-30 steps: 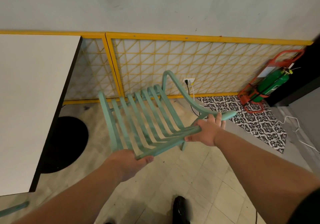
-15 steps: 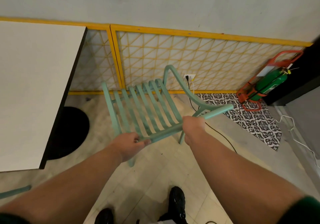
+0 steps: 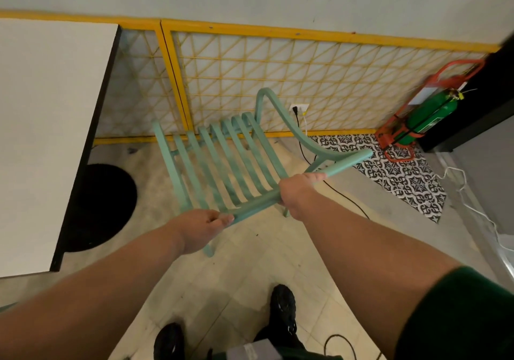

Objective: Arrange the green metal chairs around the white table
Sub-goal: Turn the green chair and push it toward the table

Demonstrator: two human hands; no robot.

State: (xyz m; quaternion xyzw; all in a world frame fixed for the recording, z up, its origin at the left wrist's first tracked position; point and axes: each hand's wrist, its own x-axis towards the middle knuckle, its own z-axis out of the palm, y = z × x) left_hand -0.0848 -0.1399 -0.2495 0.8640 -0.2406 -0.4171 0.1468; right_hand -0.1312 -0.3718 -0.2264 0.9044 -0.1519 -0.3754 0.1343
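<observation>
A green metal chair point(image 3: 222, 162) with a slatted seat stands on the tiled floor, to the right of the white table point(image 3: 47, 126). Its top rail runs toward me. My left hand point(image 3: 200, 227) grips the near end of that rail. My right hand point(image 3: 299, 192) grips the same rail further right, fingers curled round it. The chair's near leg touches the floor below my left hand. The table's black round base point(image 3: 103, 206) shows under its right edge.
A yellow lattice fence point(image 3: 278, 81) lines the wall behind the chair. A green cylinder in a red stand point(image 3: 428, 114) leans at the right, beside a patterned mat point(image 3: 400, 173). Black and white cables trail over the floor. My black shoes point(image 3: 283, 306) are below.
The chair has shifted slightly left toward the table, and both hands have stayed on its rail. My right hand went from a looser hold a second ago to a full grip.
</observation>
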